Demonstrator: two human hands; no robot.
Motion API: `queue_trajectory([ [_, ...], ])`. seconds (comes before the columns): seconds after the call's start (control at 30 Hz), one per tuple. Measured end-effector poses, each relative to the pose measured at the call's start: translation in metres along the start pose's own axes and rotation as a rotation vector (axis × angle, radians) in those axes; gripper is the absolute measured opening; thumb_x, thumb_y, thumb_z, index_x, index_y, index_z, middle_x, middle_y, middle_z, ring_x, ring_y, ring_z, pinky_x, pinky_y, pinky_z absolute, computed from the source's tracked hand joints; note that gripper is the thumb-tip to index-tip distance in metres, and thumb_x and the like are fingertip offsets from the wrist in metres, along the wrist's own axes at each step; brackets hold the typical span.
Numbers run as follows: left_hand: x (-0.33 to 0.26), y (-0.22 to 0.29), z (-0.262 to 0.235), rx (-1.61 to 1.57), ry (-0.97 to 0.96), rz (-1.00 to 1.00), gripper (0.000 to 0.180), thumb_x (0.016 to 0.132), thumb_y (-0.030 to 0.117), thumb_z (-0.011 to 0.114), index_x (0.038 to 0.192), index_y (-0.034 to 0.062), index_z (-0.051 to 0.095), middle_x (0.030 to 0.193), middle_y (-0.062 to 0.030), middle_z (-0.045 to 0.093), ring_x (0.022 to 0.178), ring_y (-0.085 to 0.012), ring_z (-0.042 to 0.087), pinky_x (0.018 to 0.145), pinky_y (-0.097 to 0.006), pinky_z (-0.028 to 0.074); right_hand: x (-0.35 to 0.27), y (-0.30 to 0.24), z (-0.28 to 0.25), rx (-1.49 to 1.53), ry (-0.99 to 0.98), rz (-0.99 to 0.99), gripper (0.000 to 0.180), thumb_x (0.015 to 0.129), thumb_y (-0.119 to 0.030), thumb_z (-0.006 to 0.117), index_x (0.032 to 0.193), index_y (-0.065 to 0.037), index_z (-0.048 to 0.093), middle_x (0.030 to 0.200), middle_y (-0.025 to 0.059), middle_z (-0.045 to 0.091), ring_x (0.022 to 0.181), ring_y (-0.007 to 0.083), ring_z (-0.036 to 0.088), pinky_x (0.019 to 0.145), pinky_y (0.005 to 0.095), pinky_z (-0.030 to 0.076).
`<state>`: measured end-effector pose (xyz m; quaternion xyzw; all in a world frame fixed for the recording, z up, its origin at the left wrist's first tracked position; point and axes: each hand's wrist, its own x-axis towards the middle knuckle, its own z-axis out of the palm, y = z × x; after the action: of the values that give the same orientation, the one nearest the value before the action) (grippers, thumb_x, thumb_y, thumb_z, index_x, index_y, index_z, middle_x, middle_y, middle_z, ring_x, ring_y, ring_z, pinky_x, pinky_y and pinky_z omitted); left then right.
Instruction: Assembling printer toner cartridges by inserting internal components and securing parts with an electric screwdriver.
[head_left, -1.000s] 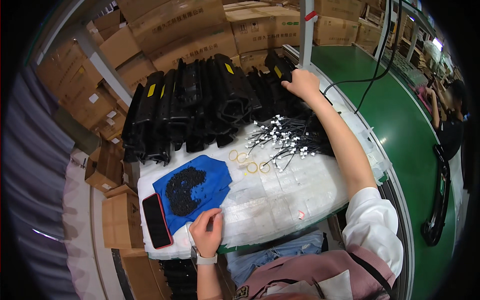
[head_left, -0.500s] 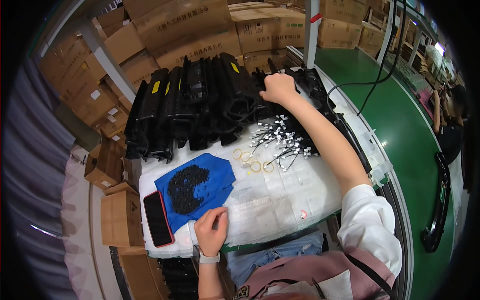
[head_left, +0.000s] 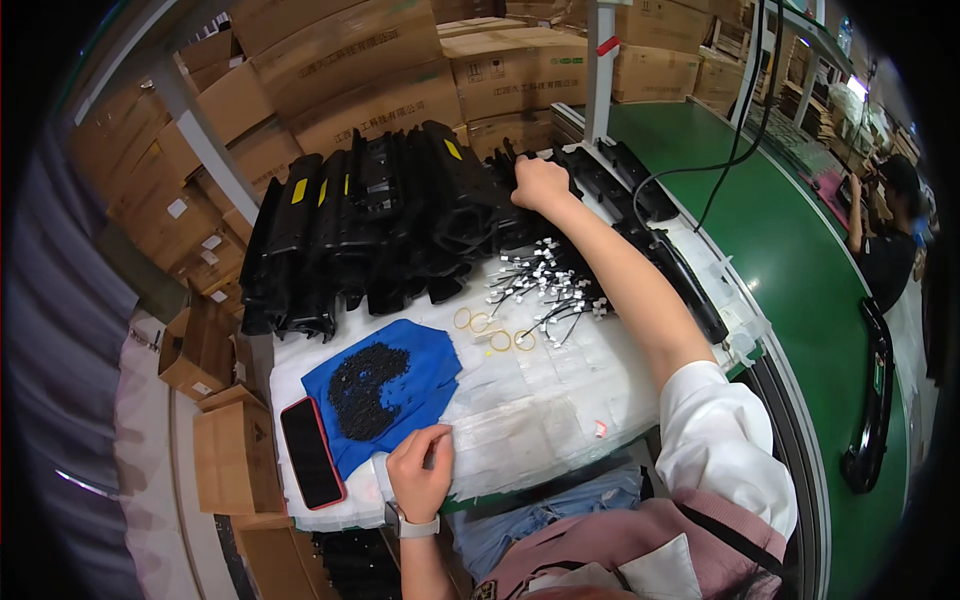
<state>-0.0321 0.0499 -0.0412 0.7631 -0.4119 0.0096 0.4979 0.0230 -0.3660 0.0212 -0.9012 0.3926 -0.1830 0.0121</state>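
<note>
At the table's near edge, beside a blue cloth (head_left: 440, 361), my left hand (head_left: 420, 478) rests with its fingers curled and the thumb drawn toward the index finger. I see nothing in it. A heap of tiny black parts (head_left: 362, 392) lies on the cloth. My right arm is stretched to the far side, where my right hand (head_left: 542, 186) is closed among black plastic pieces (head_left: 508, 165); its fingertips and whatever they grip are hidden. Just nearer than that hand lie short black cables with white connectors (head_left: 545, 275). Left of it, long black plastic housings (head_left: 375, 215) with yellow labels are stacked.
A red-edged phone (head_left: 312, 453) lies left of the cloth. Several yellowish rings (head_left: 500, 340) sit mid-table on white padding (head_left: 530, 405). Long black parts (head_left: 690, 285) line the right edge. Cardboard boxes (head_left: 345, 60) rise behind. A black cable (head_left: 690, 168) hangs at the right; a person (head_left: 888, 245) sits beyond.
The whole view has shifted slightly, so the table sits a little lower and further left. Both hands keep nearly the same places and poses on it.
</note>
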Motion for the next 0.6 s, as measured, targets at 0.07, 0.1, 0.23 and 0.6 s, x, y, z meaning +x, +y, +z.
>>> queue_trajectory([
  [0.07,0.001,0.0,0.0,0.004,0.004,0.001,0.008,0.079,0.001,0.063,0.086,-0.0004,0.066,0.071,-0.0125,0.064,0.06,-0.0224,0.062,0.057,-0.029,0.048,0.001,0.004,-0.001,0.049,0.027,-0.039,0.032,0.065,-0.018,0.068,0.093,-0.003,0.067,0.095,0.0185,0.069,0.092,0.0348,0.067,0.08,0.0424,0.055],
  [0.1,0.001,-0.001,0.001,0.004,0.01,0.006,0.008,0.079,0.001,0.063,0.086,-0.0004,0.066,0.071,-0.0126,0.064,0.06,-0.0223,0.062,0.057,-0.029,0.048,0.002,0.007,-0.002,0.047,0.029,-0.038,0.032,0.065,-0.018,0.068,0.093,-0.003,0.067,0.095,0.0185,0.069,0.092,0.0348,0.067,0.08,0.0424,0.055],
  [0.23,0.003,-0.002,0.0,-0.001,0.005,0.004,0.008,0.079,0.001,0.063,0.086,-0.0003,0.066,0.071,-0.0126,0.064,0.06,-0.0225,0.062,0.058,-0.029,0.048,0.005,0.024,-0.013,0.191,0.145,0.055,0.031,0.066,-0.015,0.065,0.092,0.003,0.064,0.093,0.0251,0.067,0.09,0.0398,0.066,0.08,0.0467,0.054],
  [0.6,0.002,0.001,0.003,0.008,-0.007,0.013,0.007,0.08,0.001,0.063,0.086,-0.0003,0.066,0.071,-0.0123,0.063,0.06,-0.0227,0.061,0.057,-0.029,0.047,-0.001,0.073,-0.082,0.534,0.541,0.015,0.032,0.067,-0.021,0.074,0.092,-0.004,0.065,0.084,0.0165,0.068,0.084,0.0332,0.066,0.076,0.0383,0.052],
])
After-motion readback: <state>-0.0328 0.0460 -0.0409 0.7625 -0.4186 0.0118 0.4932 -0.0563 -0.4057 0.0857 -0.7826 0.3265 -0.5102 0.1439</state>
